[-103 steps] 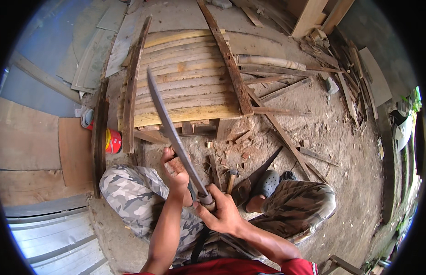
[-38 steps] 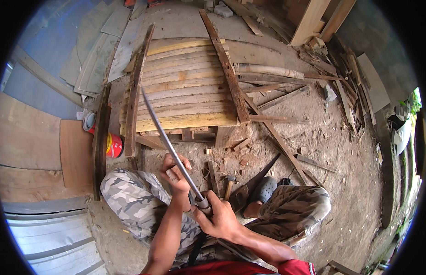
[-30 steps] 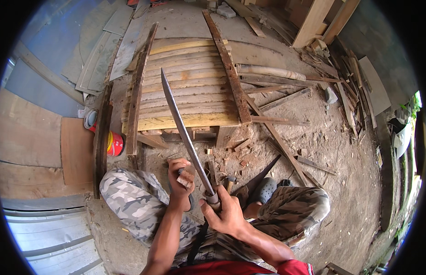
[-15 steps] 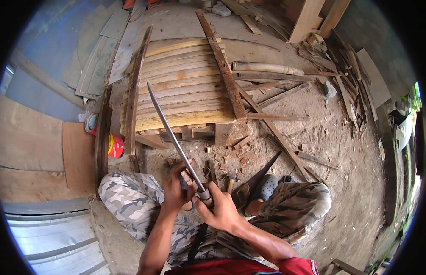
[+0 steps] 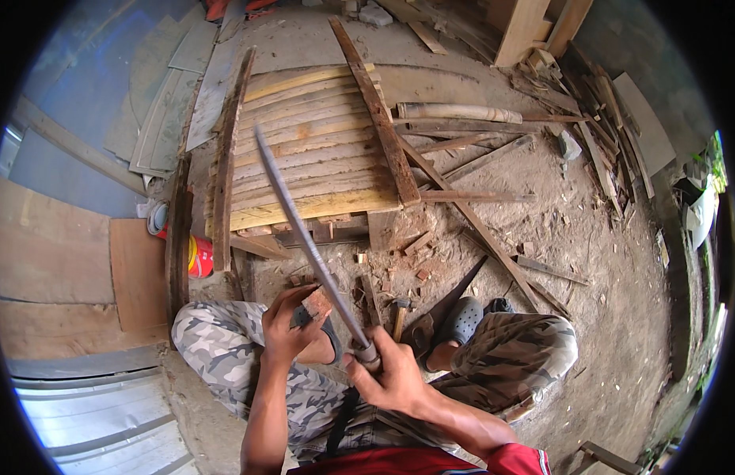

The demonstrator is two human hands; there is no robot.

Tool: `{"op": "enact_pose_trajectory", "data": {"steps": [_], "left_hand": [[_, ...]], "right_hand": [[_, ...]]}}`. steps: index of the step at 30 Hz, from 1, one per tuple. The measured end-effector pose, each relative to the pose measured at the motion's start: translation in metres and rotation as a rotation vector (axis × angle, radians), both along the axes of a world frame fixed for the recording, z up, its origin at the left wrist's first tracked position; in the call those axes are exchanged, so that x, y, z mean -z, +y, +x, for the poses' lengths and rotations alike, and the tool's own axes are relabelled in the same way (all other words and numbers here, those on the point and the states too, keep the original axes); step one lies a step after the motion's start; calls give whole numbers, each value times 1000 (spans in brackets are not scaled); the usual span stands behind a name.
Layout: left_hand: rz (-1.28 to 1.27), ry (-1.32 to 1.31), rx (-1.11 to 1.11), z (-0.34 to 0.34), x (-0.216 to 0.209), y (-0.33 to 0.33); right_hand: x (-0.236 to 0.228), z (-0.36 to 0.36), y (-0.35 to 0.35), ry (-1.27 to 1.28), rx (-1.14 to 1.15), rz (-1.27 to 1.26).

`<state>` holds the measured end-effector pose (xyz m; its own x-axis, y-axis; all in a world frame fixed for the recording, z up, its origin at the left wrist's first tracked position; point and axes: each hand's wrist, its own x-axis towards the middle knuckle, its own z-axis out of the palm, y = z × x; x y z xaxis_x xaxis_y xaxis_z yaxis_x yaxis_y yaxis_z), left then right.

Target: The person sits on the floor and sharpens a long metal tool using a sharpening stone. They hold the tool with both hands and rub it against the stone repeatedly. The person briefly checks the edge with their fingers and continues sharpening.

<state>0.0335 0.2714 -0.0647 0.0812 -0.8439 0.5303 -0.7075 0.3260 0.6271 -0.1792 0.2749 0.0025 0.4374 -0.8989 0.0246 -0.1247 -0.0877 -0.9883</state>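
Observation:
My right hand (image 5: 391, 368) is wrapped round the short handle of a machete (image 5: 304, 239). Its long, slightly curved grey blade points up and away to the left, in front of the slatted wood. Just left of the blade, my left hand (image 5: 290, 323) grips a small reddish-brown block of wood (image 5: 317, 304) between thumb and fingers. Blade and block look apart, with a small gap. Beneath my hands, a hammer (image 5: 400, 315) with a wooden handle lies on the dirt, and beside it a handsaw (image 5: 456, 294) with a dark blade runs toward my right shoe.
Ahead stands a low platform of pale slats (image 5: 304, 146) with two brown beams (image 5: 375, 111) across it. Loose sticks (image 5: 478, 195) and wood chips litter the ground on the right. A red bucket (image 5: 199, 257) is at the left, beside a dark post (image 5: 180, 237). Scrap boards (image 5: 597, 150) lean far right.
My left hand has moved left, away from the blade, and the block in it now shows clearly. The machete has swung slightly, its handle shifting right and down.

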Motion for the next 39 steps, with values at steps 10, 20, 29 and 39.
{"op": "enact_pose_trajectory", "data": {"steps": [10, 20, 29, 39], "left_hand": [[-9, -37, -71, 4, 12, 3], [-5, -41, -87, 5, 11, 3], [-19, -48, -94, 1, 9, 3], [-25, -39, -111, 3, 10, 3]], "right_hand": [[-10, -3, -1, 52, -48, 78], [-14, -2, -6, 129, -79, 76], [-12, -2, -8, 194, -115, 120], [-11, -2, -8, 141, -76, 118]]}}
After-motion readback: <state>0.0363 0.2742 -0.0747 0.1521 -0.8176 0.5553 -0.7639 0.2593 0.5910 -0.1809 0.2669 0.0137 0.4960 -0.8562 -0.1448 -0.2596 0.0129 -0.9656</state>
